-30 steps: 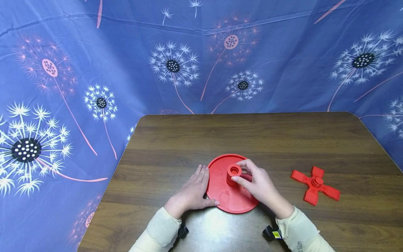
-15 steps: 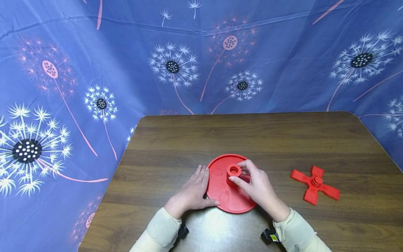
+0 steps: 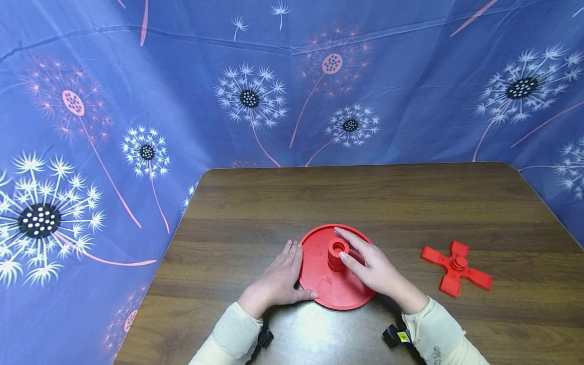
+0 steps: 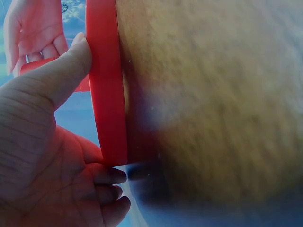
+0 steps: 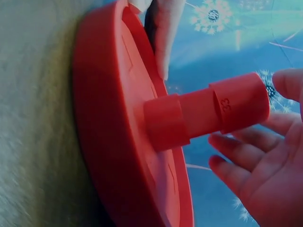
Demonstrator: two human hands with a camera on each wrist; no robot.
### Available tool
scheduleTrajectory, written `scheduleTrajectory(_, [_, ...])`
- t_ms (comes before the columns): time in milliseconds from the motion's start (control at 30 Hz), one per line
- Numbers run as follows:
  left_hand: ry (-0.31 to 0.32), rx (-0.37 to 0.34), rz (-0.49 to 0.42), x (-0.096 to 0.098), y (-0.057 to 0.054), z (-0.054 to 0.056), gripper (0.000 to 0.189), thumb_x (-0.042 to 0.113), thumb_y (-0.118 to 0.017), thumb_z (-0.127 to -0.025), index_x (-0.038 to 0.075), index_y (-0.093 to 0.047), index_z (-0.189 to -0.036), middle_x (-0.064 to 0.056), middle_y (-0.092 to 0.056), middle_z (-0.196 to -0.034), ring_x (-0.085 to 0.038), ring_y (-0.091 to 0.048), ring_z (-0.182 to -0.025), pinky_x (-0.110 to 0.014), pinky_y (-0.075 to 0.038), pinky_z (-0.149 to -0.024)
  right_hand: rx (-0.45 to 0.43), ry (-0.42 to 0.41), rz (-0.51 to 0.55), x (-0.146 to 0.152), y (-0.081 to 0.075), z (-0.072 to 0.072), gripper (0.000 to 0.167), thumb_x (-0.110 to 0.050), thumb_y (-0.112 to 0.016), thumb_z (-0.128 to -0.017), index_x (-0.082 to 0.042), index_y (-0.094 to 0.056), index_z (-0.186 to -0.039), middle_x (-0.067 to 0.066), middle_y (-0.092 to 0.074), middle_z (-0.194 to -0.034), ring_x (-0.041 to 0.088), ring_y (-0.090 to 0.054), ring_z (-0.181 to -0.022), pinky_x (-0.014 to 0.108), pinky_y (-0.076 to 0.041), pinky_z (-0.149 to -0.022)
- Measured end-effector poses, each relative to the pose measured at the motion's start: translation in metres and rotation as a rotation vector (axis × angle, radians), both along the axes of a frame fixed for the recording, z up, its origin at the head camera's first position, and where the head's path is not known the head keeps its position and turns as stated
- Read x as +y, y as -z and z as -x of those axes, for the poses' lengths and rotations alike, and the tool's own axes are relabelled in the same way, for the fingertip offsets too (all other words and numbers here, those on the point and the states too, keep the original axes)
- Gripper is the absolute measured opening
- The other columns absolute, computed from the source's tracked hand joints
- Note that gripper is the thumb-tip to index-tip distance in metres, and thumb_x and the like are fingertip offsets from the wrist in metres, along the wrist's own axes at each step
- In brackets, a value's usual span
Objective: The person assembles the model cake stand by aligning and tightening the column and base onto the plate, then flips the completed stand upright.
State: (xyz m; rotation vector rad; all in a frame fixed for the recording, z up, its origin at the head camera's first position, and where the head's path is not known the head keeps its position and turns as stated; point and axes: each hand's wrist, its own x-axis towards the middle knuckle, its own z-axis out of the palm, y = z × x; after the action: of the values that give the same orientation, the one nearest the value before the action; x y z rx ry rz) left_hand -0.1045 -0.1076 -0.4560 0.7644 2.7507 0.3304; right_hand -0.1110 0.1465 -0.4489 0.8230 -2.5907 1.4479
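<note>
A round red disc (image 3: 315, 279) with a raised rim lies on the table. From its middle rises a red hollow post (image 3: 336, 262); in the right wrist view the post (image 5: 201, 113) shows a lower collar, a narrower middle and an upper collar marked 33. My left hand (image 3: 278, 280) rests flat along the disc's left side, thumb over the near rim and fingers straight. Beside the post's right side, my right hand (image 3: 376, 264) has its thumb and fingers spread; in the right wrist view that hand (image 5: 270, 175) stands loosely around the upper end, with the thumb apart from it.
Right of the disc, a red four-armed cross piece (image 3: 459, 263) with a round central stub lies on the wooden table (image 3: 255, 203). A blue dandelion-print cloth (image 3: 182, 66) hangs behind the table. Black wrist cameras sit under both sleeves.
My right fingers have loosened from the top of the post and straightened, the forefinger now reaching past it toward the far side. The left hand, disc and cross piece stay in place.
</note>
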Motion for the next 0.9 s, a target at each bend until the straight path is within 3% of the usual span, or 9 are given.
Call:
scheduleTrajectory(100, [-0.002,-0.005,0.001,0.0,0.001,0.0,0.113,0.067,-0.064,-0.081,-0.007,-0.017,-0.152,-0.024,-0.016,-0.159,-0.034,-0.009,-0.148,-0.04,-0.019,-0.118,0.01,-0.045,-0.001,0.003,-0.001,0.002,0.05,-0.012,-0.061,-0.096,-0.007,-0.047,-0.144,0.008,-0.051,-0.143,0.024,-0.049,-0.129,0.016,-0.034,-0.105])
scheduleTrajectory(233, [0.001,-0.003,0.002,0.0,0.001,0.0,0.114,0.067,-0.064,-0.081,-0.007,-0.016,-0.152,-0.024,-0.016,-0.159,-0.034,-0.009,-0.148,-0.039,-0.018,-0.118,0.004,-0.054,-0.005,0.005,-0.002,0.003,0.048,-0.011,-0.063,-0.095,-0.005,-0.051,-0.141,0.008,-0.055,-0.139,0.02,-0.056,-0.119,0.02,-0.041,-0.1])
scheduleTrajectory(433, [0.002,-0.006,0.001,0.0,0.001,0.0,0.113,0.066,-0.065,-0.081,-0.007,-0.017,-0.152,-0.024,-0.016,-0.159,-0.034,-0.008,-0.148,-0.039,-0.018,-0.118,-0.064,0.012,0.033,0.004,-0.003,0.003,0.045,-0.017,-0.071,-0.091,-0.01,-0.059,-0.133,0.002,-0.065,-0.124,0.014,-0.061,-0.108,0.026,-0.05,-0.093])
scheduleTrajectory(600, [-0.001,-0.013,0.0,0.0,0.001,0.0,0.113,0.066,-0.065,-0.081,-0.007,-0.016,-0.152,-0.024,-0.015,-0.159,-0.034,-0.008,-0.148,-0.04,-0.018,-0.118,-0.092,0.046,0.089,0.001,-0.002,0.002,0.04,-0.015,-0.074,-0.088,-0.009,-0.064,-0.126,0.004,-0.067,-0.116,0.019,-0.064,-0.106,0.038,-0.052,-0.092])
scheduleTrajectory(900, [-0.003,-0.011,-0.003,0.0,0.001,0.001,0.113,0.066,-0.065,-0.081,-0.007,-0.016,-0.152,-0.024,-0.015,-0.159,-0.034,-0.008,-0.148,-0.04,-0.018,-0.118,-0.03,0.153,0.119,-0.007,0.001,0.001,0.037,-0.012,-0.083,-0.077,-0.012,-0.067,-0.109,0.001,-0.07,-0.103,0.022,-0.071,-0.09,0.041,-0.057,-0.079])
